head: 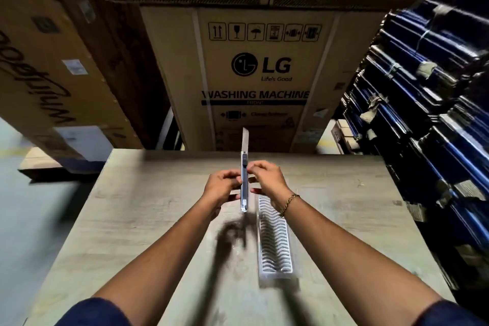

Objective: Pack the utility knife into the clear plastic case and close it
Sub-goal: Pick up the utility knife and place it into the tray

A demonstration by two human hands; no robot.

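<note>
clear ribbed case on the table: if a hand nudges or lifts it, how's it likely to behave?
The clear ribbed plastic case looks thin and empty, so probably light and apt to skid on the smooth wooden table. Long, flat and low: unlikely to tip or roll. It may flex if lifted by one end.

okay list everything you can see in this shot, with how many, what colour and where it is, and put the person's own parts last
Silver and black utility knife: one, blade extended, held upright above the table between both hands.
Clear ribbed plastic case: one, transparent, lying on the table just right of the knife, under the right wrist.
Pale wooden table: one, light grey-beige, filling the foreground.
Brown LG washing machine carton: one, behind the table, centre.
Other brown cartons: several, left and above.
Dark blue wrapped bundles: many, stacked at right.
Gold chain bracelet: one, on the right wrist.
Left hand: one, gripping the knife.
Right hand: one, fingers on the knife.
</note>
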